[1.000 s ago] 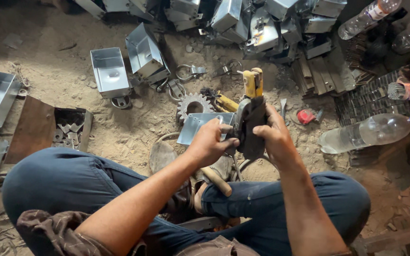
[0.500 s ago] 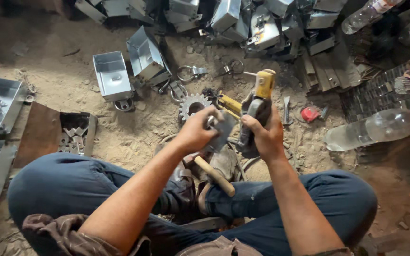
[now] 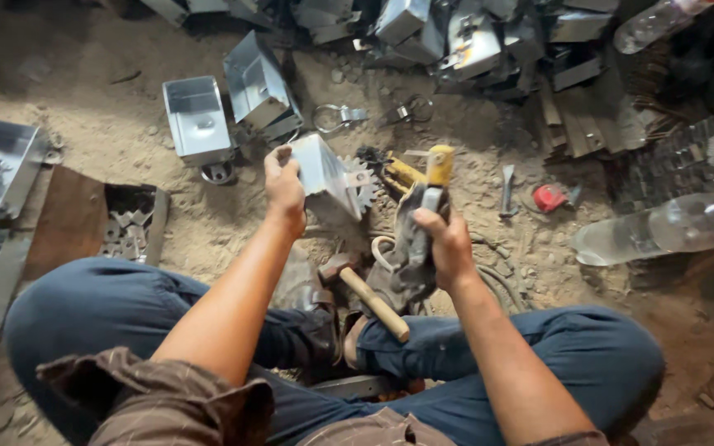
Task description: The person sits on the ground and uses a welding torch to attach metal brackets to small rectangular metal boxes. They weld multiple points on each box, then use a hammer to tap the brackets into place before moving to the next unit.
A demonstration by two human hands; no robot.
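Box (image 3: 324,173) gripped by left hand (image 3: 284,183) fingers, tilted; right hand (image 3: 444,244) w/ tool (image 3: 423,216).

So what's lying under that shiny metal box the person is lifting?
Under the shiny metal box in the left hand, a toothed gear wheel pokes out on sandy ground; most stays hidden.

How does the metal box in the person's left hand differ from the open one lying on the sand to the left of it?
The held box is off the ground, tilted, gripped by the left hand; the ground box rests flat on the sand, untouched. The held box shows mostly its outer faces; the ground box faces open side up, so its inside shows. Both are grey sheet metal and rectangular.
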